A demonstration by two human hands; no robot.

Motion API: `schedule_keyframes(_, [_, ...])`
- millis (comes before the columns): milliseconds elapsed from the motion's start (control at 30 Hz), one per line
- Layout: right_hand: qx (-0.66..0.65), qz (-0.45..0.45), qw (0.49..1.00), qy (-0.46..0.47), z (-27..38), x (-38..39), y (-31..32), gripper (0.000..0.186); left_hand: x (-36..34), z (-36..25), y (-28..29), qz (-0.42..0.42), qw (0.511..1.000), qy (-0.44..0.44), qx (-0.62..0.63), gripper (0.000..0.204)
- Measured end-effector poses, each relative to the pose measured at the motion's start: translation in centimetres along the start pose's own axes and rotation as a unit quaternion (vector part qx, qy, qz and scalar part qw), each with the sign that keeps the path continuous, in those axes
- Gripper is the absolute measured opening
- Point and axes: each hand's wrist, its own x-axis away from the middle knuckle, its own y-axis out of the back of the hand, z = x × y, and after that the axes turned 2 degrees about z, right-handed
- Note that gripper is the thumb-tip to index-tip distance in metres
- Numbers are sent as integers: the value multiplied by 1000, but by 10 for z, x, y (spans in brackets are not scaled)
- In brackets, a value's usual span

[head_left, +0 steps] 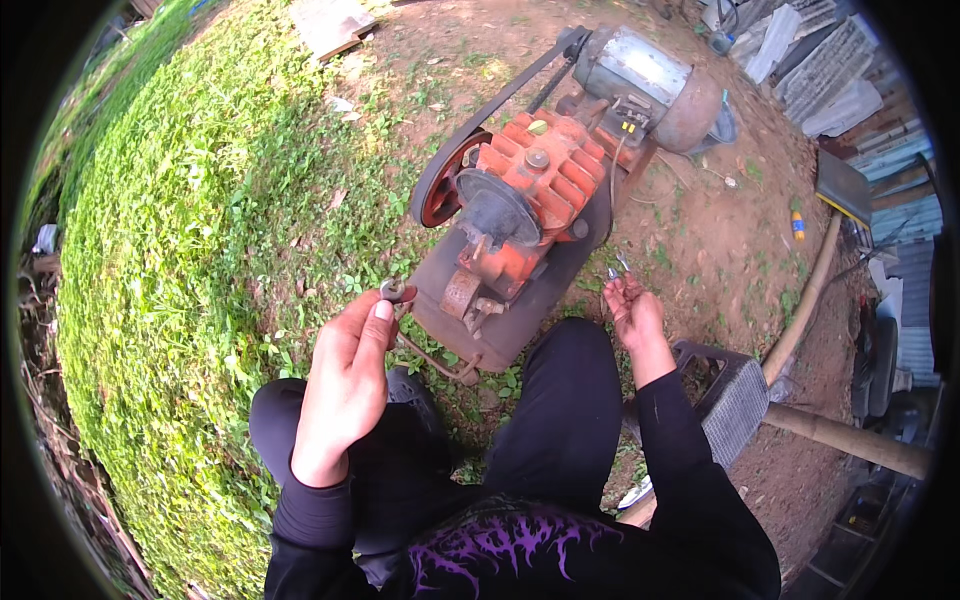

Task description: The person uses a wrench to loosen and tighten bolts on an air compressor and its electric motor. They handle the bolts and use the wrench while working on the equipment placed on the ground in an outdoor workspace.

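An orange-red air compressor pump sits on a rusty brown tank in front of me. My left hand is raised beside the tank's near left end, thumb and fingers pinched on a small ring-shaped metal piece. Whether it is a nut or a tool's end I cannot tell. To the right of the tank, my right hand is closed palm up around small metal pieces. Their bright tips stick out past the fingers; their kind is unclear. Neither hand touches the pump.
A drive belt links the pump's red pulley to a grey electric motor. Grass lies left, bare soil right. A low woven seat stands by my right arm, near bamboo poles. A yellow-blue container rests on the soil.
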Motion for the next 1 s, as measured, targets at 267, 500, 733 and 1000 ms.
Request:
schedule_keyframes(267, [154, -135, 978, -41, -5, -159, 98, 23, -25, 37, 13, -29, 985, 66, 156, 33])
schedule_keyframes(500, [372, -188, 909, 9, -3, -117, 55, 21, -46, 53, 22, -37, 980, 77, 180, 31])
schedule_keyframes(733, [256, -69, 948, 178, 21, 28, -84, 30, -63, 34, 29, -43, 948, 62, 310, 34])
schedule_keyframes(1000, [419, 216, 882, -10, 22, 327, -242, 33, 15, -82, 28, -6, 842, 192, 505, 50])
